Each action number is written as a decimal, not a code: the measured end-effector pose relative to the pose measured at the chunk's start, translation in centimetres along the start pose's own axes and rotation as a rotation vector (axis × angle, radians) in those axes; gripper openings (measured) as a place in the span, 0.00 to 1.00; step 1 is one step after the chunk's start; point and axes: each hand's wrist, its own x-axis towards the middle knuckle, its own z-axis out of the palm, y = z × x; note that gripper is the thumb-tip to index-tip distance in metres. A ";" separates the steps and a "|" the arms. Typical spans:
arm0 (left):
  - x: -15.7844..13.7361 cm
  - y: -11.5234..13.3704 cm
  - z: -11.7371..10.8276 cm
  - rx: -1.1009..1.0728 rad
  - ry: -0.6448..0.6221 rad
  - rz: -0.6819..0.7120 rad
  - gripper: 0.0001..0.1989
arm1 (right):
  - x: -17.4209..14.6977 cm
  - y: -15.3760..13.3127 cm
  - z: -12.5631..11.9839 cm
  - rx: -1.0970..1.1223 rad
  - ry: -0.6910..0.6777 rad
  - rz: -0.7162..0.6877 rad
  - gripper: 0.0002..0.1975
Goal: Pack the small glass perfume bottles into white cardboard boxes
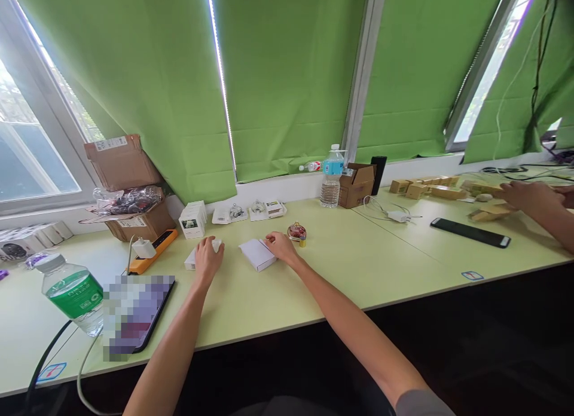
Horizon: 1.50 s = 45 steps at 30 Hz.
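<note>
My left hand (208, 262) is low over the table with its fingers curled around a small white piece (216, 245), whose kind I cannot make out. A white box (190, 260) shows at that hand's left side, partly covered by it. My right hand (280, 247) pinches the right edge of a flat white carton (257, 255) lying on the table. Just beyond this hand stands a small red glass ornament (296, 231) with gold trim. A little gold piece (302, 242) is in front of the ornament.
White boxes (192, 219) and open packs (230, 214) line the back. At left are a green-labelled water bottle (76, 296), a phone (139, 314), an orange power strip (155, 253) and a cardboard carton (146, 225). Another person's hands (529, 198) handle yellow boxes (417, 190) at right.
</note>
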 end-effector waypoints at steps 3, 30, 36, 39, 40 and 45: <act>0.1 -1.4 -0.1 0.179 0.007 -0.111 0.29 | -0.1 -0.1 -0.1 0.005 -0.008 -0.024 0.12; 0.0 0.9 -1.4 -0.287 -0.041 -0.098 0.41 | -0.6 -1.5 -0.9 0.144 0.109 -0.154 0.12; -0.3 1.3 -0.5 -0.461 -0.046 -0.045 0.39 | -1.7 -2.7 -1.2 0.351 -0.022 -0.268 0.14; -0.4 1.6 -0.3 -0.543 -0.094 -0.058 0.42 | -2.4 -3.3 -0.8 0.392 -0.146 -0.285 0.15; -0.5 1.7 -0.3 -0.562 -0.109 -0.065 0.42 | -2.6 -3.5 -0.7 0.400 -0.190 -0.286 0.16; -1.0 2.7 -0.8 -0.716 -0.125 -0.042 0.46 | -3.4 -4.2 -0.3 0.496 -0.329 -0.268 0.19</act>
